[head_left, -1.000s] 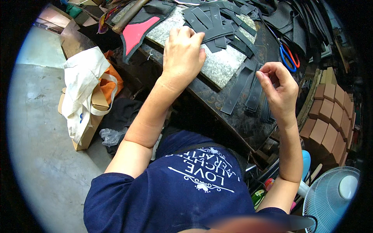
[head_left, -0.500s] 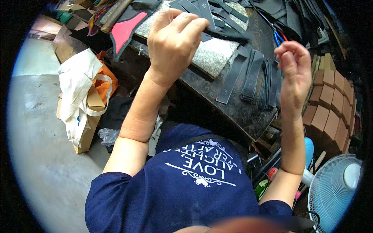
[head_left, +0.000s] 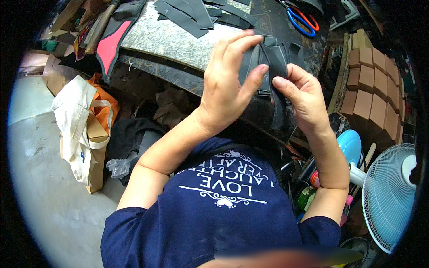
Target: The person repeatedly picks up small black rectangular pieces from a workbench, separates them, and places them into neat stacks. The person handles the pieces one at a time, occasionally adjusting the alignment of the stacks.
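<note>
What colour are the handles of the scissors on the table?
The scissors have blue and red handles, seen in the head view.

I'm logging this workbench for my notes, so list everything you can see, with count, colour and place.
dark strips: a small bunch, dark grey, held up between both hands
loose strips: several, dark grey, on the slab at top
stone slab: one, speckled grey, on the bench
scissors: one pair, blue and red handles, top right
pink-and-black piece: one, bench's left end
tote bag: one, cream, floor at left
brown blocks: a stack, right
fan: one, white, lower right
left hand: pinching the strips
right hand: pinching the strips
</note>
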The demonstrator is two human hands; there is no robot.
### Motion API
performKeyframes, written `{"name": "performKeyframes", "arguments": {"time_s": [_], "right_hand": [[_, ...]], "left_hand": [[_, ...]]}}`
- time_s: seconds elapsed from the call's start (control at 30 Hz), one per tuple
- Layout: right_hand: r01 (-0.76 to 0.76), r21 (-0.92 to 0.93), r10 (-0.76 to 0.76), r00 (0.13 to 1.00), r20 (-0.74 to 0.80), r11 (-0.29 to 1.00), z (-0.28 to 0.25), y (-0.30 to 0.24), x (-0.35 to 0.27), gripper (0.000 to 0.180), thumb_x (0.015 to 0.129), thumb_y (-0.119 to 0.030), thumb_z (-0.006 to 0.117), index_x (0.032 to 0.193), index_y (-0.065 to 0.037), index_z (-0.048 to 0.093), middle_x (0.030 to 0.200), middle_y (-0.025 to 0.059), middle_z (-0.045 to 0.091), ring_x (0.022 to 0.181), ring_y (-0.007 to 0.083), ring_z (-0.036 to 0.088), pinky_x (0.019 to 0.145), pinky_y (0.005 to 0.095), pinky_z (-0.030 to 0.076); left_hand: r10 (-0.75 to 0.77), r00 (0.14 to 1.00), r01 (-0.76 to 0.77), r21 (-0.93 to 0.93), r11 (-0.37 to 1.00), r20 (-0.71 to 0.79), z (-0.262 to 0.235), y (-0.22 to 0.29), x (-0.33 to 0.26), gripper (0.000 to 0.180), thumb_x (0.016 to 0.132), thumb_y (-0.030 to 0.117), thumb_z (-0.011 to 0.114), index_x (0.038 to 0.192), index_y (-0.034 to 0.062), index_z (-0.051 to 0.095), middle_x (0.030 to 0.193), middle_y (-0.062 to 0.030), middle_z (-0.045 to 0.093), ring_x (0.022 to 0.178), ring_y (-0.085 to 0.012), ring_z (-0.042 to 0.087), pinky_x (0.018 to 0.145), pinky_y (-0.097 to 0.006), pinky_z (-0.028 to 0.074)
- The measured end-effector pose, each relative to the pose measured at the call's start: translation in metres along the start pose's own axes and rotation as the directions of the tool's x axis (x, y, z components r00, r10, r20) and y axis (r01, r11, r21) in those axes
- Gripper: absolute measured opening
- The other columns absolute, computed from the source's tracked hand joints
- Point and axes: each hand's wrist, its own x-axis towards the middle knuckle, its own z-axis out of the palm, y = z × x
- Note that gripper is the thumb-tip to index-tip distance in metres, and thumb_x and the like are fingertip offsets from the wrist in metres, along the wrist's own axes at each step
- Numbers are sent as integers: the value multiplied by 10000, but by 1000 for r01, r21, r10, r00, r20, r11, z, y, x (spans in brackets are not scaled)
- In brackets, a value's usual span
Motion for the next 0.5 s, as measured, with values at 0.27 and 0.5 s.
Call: {"name": "performKeyframes", "arguments": {"time_s": [0.27,0.5], "right_hand": [[58,-259,-76,995,-60,964,-17,19,-8,118,922,-125,745,956,-32,681,807,-64,632,699,7,524,606,179,417],[31,-203,-66,984,-164,979,-16,10,-18,141,942,-148,719,988,-20,685,796,-22,654,669,42,582,616,191,463]], "left_hand": [[-535,675,737,-436,517,508,5,-3,-11,173,937,175,717,985,9,708,812,-6,675,674,-55,608,607,-209,503],[-552,575,818,-438,373,603,4,-7,-12,167,953,156,694,957,-10,679,812,-50,687,688,-97,660,641,-229,557]]}}
